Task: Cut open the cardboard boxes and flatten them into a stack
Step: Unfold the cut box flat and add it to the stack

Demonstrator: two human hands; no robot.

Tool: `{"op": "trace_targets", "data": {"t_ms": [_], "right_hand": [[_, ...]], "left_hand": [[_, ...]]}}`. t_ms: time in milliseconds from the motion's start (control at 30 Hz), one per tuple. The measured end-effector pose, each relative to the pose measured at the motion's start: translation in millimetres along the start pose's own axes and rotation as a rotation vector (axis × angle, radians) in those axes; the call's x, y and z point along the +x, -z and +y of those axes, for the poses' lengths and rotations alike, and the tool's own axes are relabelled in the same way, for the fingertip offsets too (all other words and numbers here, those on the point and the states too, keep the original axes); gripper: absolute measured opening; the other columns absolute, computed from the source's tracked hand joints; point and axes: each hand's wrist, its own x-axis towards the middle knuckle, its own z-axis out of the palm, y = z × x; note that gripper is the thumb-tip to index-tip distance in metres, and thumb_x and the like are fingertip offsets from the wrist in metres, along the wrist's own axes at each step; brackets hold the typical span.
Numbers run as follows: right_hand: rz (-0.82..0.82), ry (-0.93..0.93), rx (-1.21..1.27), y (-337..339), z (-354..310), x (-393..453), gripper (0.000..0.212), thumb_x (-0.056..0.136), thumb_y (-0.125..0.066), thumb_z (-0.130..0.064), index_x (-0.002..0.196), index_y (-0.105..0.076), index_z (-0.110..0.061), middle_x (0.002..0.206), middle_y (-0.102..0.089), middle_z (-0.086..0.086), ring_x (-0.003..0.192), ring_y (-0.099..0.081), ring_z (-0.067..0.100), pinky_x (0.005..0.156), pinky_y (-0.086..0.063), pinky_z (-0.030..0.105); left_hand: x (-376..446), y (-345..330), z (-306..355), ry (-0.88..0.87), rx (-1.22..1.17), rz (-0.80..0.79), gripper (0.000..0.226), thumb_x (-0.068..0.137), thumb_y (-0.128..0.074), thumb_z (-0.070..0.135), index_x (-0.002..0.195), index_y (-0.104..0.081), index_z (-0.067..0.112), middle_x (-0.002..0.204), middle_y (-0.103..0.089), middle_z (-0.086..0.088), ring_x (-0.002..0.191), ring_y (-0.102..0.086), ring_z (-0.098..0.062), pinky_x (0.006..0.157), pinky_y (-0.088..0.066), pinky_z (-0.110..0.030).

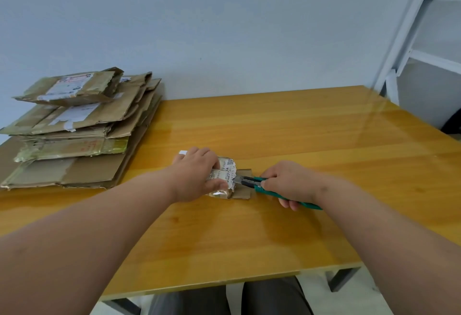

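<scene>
One small box (225, 177) pinned under left hand (197, 175); right hand (290, 185) clamped on green cutter (259, 185), pointing left into box.

Pretty bright, even daylight, soft all over. The wooden table (287, 127) has a glossy glare streak out past the fingertips toward the far right corner. Shadows under the fingers are faint. Wide-angle stretch bends the edges, and the forearms up close look soft and oversized.
</scene>
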Motion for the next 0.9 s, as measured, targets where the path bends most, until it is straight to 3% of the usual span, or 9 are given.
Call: {"op": "trace_targets", "data": {"t_ms": [100, 200, 300, 400, 567, 733, 900], "right_hand": [[-0.056, 0.014, -0.038, -3.5, 2.1, -6.6, 0.021, 0.098, -0.046, -0.023, 0.085, -0.063, -0.022, 0.057, -0.059, 0.007, 0.042, -0.048, 0.018, 0.053, -0.041, 0.026], [0.082, -0.032, 0.033, -1.0, 9.0, -7.3, 0.020, 0.101, -0.044, -0.028, 0.088, -0.059, -0.025, 0.064, -0.062, 0.006, 0.046, -0.052, 0.018, 0.053, -0.043, 0.026], [0.163, -0.051, 0.096, -1.8, 8.1, -0.7, 0.025, 0.104, -0.040, -0.028, 0.105, -0.062, -0.015, 0.070, -0.064, 0.007, 0.049, -0.055, 0.017, 0.053, -0.045, 0.027], [0.151, -0.047, 0.052, -7.0, 3.5, 5.8, 0.027, 0.104, -0.038, -0.029, 0.116, -0.059, -0.016, 0.074, -0.065, 0.006, 0.053, -0.057, 0.017, 0.061, -0.047, 0.028], [0.148, -0.022, 0.004, -6.6, 0.0, 8.2, 0.029, 0.104, -0.037, -0.030, 0.112, -0.062, -0.017, 0.075, -0.064, 0.004, 0.055, -0.055, 0.017, 0.062, -0.045, 0.028], [0.157, 0.044, -0.144, -3.1, -14.8, 11.0, 0.029, 0.104, -0.037, -0.029, 0.107, -0.063, -0.015, 0.071, -0.063, 0.003, 0.052, -0.055, 0.016, 0.061, -0.047, 0.029], [0.069, 0.047, -0.210, -0.3, -21.9, 6.7, 0.026, 0.102, -0.041, -0.027, 0.093, -0.062, -0.016, 0.067, -0.062, 0.004, 0.051, -0.055, 0.018, 0.057, -0.046, 0.026]], "left_hand": [[2.5, 4.1, 1.1, 0.052, -0.054, 0.012, 0.043, 0.088, -0.052, 0.062, 0.110, -0.041, 0.027, 0.109, -0.041, 0.012, 0.100, -0.039, -0.012, 0.097, -0.031, -0.036], [2.4, 7.0, 3.6, 0.083, -0.099, 0.013, 0.044, 0.085, -0.059, 0.061, 0.107, -0.041, 0.027, 0.097, -0.053, 0.009, 0.083, -0.049, -0.011, 0.083, -0.035, -0.033], [0.8, 9.1, 3.0, 0.095, -0.192, 0.000, 0.053, 0.079, -0.069, 0.059, 0.117, -0.044, 0.031, 0.103, -0.057, 0.011, 0.094, -0.057, -0.014, 0.087, -0.046, -0.036], [0.7, 12.8, 2.6, 0.055, -0.201, -0.048, 0.056, 0.074, -0.076, 0.055, 0.119, -0.050, 0.033, 0.105, -0.054, 0.016, 0.098, -0.055, -0.011, 0.087, -0.047, -0.033], [-2.4, 15.8, 3.5, -0.004, -0.257, -0.022, 0.034, 0.077, -0.079, 0.036, 0.096, -0.053, 0.028, 0.094, -0.058, 0.008, 0.084, -0.056, -0.014, 0.071, -0.048, -0.032], [-6.0, 23.0, 7.4, -0.025, -0.200, 0.004, 0.036, 0.076, -0.080, 0.036, 0.101, -0.060, 0.019, 0.104, -0.055, 0.004, 0.092, -0.055, -0.019, 0.083, -0.049, -0.036], [-7.2, 26.7, 8.2, -0.014, -0.072, 0.008, 0.031, 0.079, -0.077, 0.035, 0.099, -0.055, 0.026, 0.099, -0.053, 0.009, 0.086, -0.054, -0.015, 0.077, -0.051, -0.034]]}}
